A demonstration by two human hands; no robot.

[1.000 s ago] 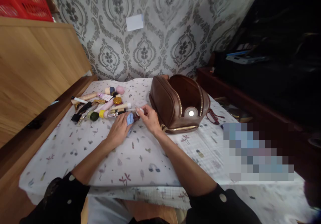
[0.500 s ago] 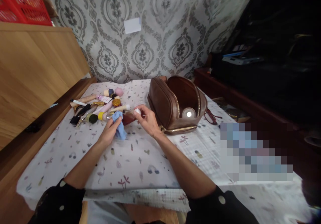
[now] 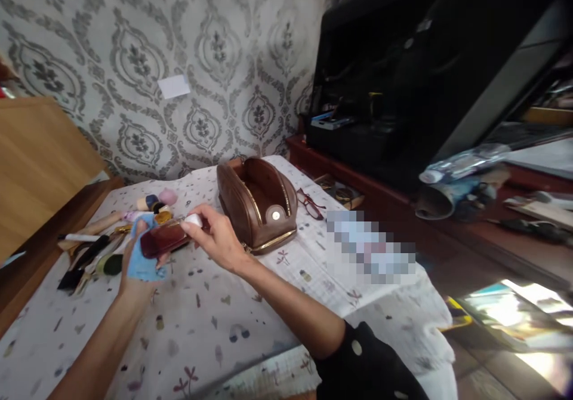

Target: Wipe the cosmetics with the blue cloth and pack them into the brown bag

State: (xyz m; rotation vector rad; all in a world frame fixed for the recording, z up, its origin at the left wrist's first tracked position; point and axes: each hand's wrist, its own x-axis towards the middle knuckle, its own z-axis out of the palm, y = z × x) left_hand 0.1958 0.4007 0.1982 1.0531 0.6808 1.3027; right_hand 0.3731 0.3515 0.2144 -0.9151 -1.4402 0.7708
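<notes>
My left hand (image 3: 136,262) is closed around a blue cloth (image 3: 143,265) and the lower end of a dark red bottle (image 3: 163,240), which lies nearly level above the table. My right hand (image 3: 219,239) pinches the bottle's white cap (image 3: 193,220) at the other end. Just right of my hands, an open brown leather toiletry bag (image 3: 257,203) with a gold zip stands on the patterned cloth.
A heap of cosmetics (image 3: 107,239), tubes, brushes and a pink sponge, lies at the left on the white printed tablecloth (image 3: 233,304). Red glasses (image 3: 310,203) lie right of the bag. A dark wooden bench (image 3: 403,209) with clutter runs along the right; a wooden panel (image 3: 36,161) stands left.
Both hands have lifted the dark red bottle and the blue cloth off the table. The camera has swung to the right, bringing the cluttered bench into view.
</notes>
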